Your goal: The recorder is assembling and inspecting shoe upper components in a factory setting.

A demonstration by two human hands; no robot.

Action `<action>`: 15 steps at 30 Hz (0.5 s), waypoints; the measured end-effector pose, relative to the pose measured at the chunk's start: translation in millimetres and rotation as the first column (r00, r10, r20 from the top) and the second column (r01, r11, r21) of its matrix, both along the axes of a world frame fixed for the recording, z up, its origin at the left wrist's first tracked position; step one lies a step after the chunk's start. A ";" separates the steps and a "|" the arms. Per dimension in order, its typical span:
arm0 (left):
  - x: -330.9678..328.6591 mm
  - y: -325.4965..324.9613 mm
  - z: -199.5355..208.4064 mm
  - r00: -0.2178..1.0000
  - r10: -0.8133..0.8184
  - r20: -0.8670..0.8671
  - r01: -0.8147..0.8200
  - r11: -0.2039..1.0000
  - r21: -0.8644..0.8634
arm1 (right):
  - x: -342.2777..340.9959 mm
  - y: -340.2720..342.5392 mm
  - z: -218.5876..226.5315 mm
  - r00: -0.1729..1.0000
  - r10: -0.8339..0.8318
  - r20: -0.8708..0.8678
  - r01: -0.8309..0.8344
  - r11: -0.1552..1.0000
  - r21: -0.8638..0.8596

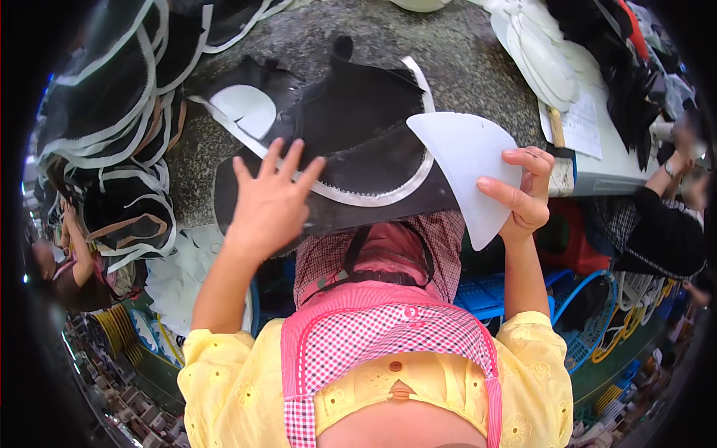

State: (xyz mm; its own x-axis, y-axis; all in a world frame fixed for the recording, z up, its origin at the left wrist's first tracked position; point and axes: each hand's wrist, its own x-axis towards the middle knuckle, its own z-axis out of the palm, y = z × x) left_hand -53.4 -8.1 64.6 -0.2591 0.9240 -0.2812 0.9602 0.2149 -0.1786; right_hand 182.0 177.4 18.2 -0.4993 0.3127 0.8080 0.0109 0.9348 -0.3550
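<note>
My right hand (527, 196) grips a white half-moon piece (459, 153) of thin, stiff-looking sheet by its right side, between thumb and fingers. My left hand (270, 200) is spread open over the work surface, its fingertips at the white zigzag-stitched edge of a black cut piece (358, 104). I cannot tell whether they press on it. That piece lies flat, with its curved edge toward me. A second white half-moon piece (245, 108) rests at its left end, beyond my left fingers. Beneath both is a dark flat sheet (373, 201) along the near edge.
Black pieces with white edging (104, 97) pile up at the left of the speckled stone top (478, 67). White shaped pieces (534, 60), a wooden-handled tool (556, 127) and a paper sheet (582, 131) lie at right. Blue baskets (482, 295) stand below. Other people sit on both sides.
</note>
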 end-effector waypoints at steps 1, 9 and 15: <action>6.2 10.7 7.9 0.976 -0.061 0.211 0.021 0.982 0.187 | -7.4 0.3 0.9 0.997 0.052 -0.063 -0.056 0.996 -0.063; -18.2 79.7 -10.1 -0.349 -0.214 0.912 -0.362 0.929 0.079 | -57.8 8.8 15.5 0.920 0.337 -0.198 -0.386 0.864 -0.322; -29.7 85.7 -2.4 -0.131 -0.331 0.935 -0.615 0.767 0.185 | -104.8 128.6 19.0 0.997 0.066 -0.027 -0.068 0.764 -0.641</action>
